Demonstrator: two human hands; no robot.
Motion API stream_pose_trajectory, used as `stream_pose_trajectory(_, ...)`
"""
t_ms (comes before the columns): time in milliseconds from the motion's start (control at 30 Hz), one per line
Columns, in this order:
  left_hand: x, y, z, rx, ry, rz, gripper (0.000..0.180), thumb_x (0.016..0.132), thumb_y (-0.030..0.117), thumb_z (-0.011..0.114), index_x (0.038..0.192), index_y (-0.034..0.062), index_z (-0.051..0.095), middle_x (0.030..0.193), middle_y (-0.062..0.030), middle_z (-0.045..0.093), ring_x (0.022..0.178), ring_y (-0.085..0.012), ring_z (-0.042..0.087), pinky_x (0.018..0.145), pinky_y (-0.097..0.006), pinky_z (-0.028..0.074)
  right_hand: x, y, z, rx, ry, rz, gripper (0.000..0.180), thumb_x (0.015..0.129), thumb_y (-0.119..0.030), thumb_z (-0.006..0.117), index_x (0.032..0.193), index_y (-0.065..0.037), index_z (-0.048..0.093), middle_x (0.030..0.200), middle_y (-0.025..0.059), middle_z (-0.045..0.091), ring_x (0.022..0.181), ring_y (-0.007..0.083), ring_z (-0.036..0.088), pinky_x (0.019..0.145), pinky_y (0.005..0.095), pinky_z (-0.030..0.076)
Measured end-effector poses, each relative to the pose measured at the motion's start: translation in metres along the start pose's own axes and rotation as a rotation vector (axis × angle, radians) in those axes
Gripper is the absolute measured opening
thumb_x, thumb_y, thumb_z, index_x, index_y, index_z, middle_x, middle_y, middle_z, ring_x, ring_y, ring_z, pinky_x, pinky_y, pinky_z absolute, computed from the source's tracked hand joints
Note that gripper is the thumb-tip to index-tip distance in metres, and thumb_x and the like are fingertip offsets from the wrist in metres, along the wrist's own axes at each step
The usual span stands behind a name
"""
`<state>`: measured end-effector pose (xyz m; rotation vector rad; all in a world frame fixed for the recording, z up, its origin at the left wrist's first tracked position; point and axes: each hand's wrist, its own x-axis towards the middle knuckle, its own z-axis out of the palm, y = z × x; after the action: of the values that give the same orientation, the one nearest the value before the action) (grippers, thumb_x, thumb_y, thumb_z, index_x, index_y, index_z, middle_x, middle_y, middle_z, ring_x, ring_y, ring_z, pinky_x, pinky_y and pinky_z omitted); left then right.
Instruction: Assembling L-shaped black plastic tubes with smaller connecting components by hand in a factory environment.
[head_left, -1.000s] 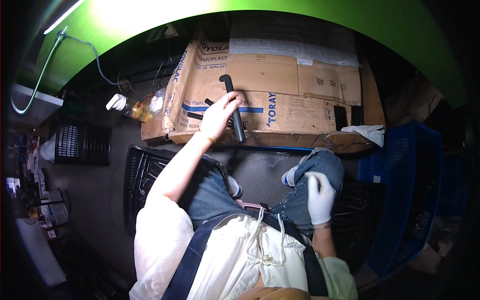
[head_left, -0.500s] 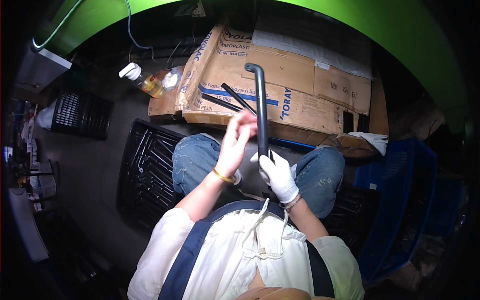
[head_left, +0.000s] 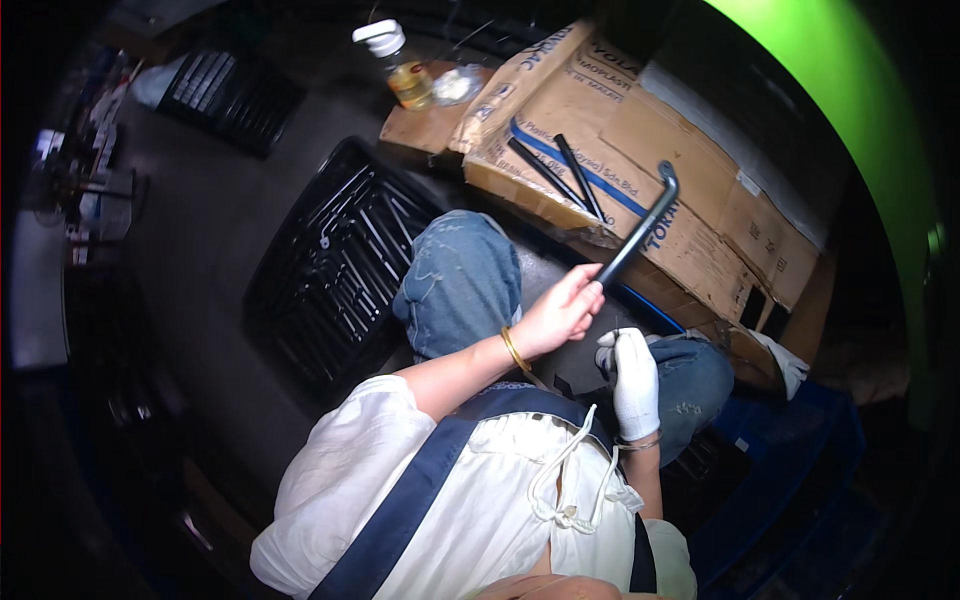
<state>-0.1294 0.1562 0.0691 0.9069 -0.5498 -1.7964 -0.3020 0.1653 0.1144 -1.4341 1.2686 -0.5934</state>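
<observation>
My bare left hand (head_left: pixel 562 315), with a yellow bangle at its wrist, is closed round the lower end of a black tube (head_left: pixel 640 230). The tube slants up to the right over the cardboard, and its far end is bent and flattened, with a hole. Just below and to the right, my right hand (head_left: pixel 634 385) wears a white glove and is apart from the tube. Its fingers are drawn together at the tips; what they hold, if anything, is too small to make out. Two straight black tubes (head_left: pixel 562 178) lie on the flattened cardboard box (head_left: pixel 690 130).
A black crate (head_left: pixel 345 260) full of black tubes stands on the floor left of my knee. Beyond it are another black basket (head_left: pixel 225 100) and a bottle of yellow liquid (head_left: pixel 405 75). Blue crates (head_left: pixel 800 450) stand at the right; a white glove (head_left: pixel 780 362) hangs off the cardboard.
The bent tube has passed from my gloved right hand to my left and tilts to the right now. My right hand has moved away below it. The whole view has turned.
</observation>
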Motion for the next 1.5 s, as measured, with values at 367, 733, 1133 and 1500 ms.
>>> stream_pose_trajectory(367,-0.038,0.005,-0.005,-0.067,-0.168,0.002,0.063,0.101,0.006,0.043,0.155,0.0090,0.011,0.110,-0.0054,0.049,0.066,-0.0064,0.045,0.061,-0.022,0.043,0.001,-0.046,0.009,-0.328,-0.076,-0.114,0.011,0.096,-0.016,0.055,0.094,-0.007,0.059,0.076,0.0192,0.064,0.070,0.0390,0.064,0.057,0.0431,0.049)
stream_pose_trajectory(733,-0.044,0.009,0.000,0.100,-0.218,0.062,0.061,0.102,0.011,0.042,0.155,0.0058,0.011,0.109,-0.0058,0.046,0.068,-0.0071,0.042,0.063,-0.023,0.040,-0.007,-0.041,0.009,-0.356,-0.016,-0.178,0.013,0.096,-0.019,0.055,0.090,-0.008,0.057,0.074,0.0158,0.066,0.067,0.0372,0.065,0.057,0.0446,0.050)
stream_pose_trajectory(1133,-0.048,0.013,0.008,0.276,-0.181,0.084,0.061,0.102,0.012,0.042,0.155,0.0037,0.012,0.104,-0.0044,0.046,0.070,-0.0068,0.042,0.064,-0.022,0.039,-0.008,-0.039,0.007,-0.376,-0.040,-0.177,0.014,0.096,-0.020,0.053,0.090,-0.008,0.056,0.069,0.0159,0.065,0.063,0.0379,0.064,0.056,0.0457,0.051)
stream_pose_trajectory(1500,-0.050,0.006,0.011,0.567,-0.030,0.165,0.059,0.102,0.013,0.041,0.154,0.0039,0.014,0.106,-0.0026,0.048,0.070,-0.0053,0.040,0.064,-0.019,0.037,-0.007,-0.026,0.021,-0.424,-0.010,-0.130,0.018,0.098,-0.024,0.049,0.090,-0.008,0.053,0.064,0.0181,0.063,0.060,0.0399,0.063,0.054,0.0497,0.050)
